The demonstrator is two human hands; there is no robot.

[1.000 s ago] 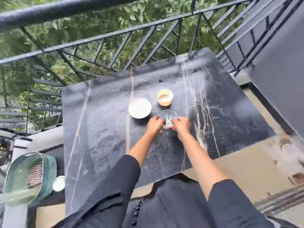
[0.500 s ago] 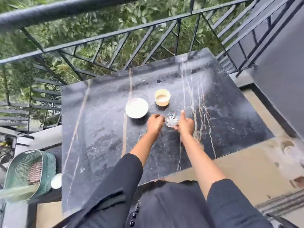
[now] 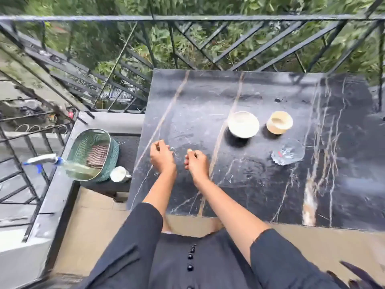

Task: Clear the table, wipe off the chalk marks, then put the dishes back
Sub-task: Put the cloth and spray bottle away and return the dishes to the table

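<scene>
Outdoors on a balcony, a black marble table [image 3: 260, 184] with pale and golden veins stands against a black metal railing [image 3: 187, 17], with thick green leaves beyond. The view looks down from the person's head, along dark sleeves to two bare forearms.

A white bowl [image 3: 243, 124] sits on the tabletop and serves as the reference point. Just to its right stands a tan cup [image 3: 279, 122], close by but not touching. To the right of the white bowl and nearer the person lies a clear glass bowl [image 3: 287, 154], apart from both.

Both hands hover over the tabletop to the left of the white bowl and nearer the person. The left hand [image 3: 162, 157] has loosely curled fingers and holds nothing visible. The right hand [image 3: 196, 163], closer to the white bowl, has its fingers curled too. A small pale yellow spot shows at its fingertips, and whether that hand holds something cannot be told.

Far left of the white bowl, off the table, a green basket [image 3: 112, 151] sits on a low dark bench [image 3: 127, 147]. A striped cloth [image 3: 97, 155] lies inside it, and a spray bottle [image 3: 62, 165] lies across its near rim. A white mug [image 3: 119, 174] stands just beside the basket.
</scene>
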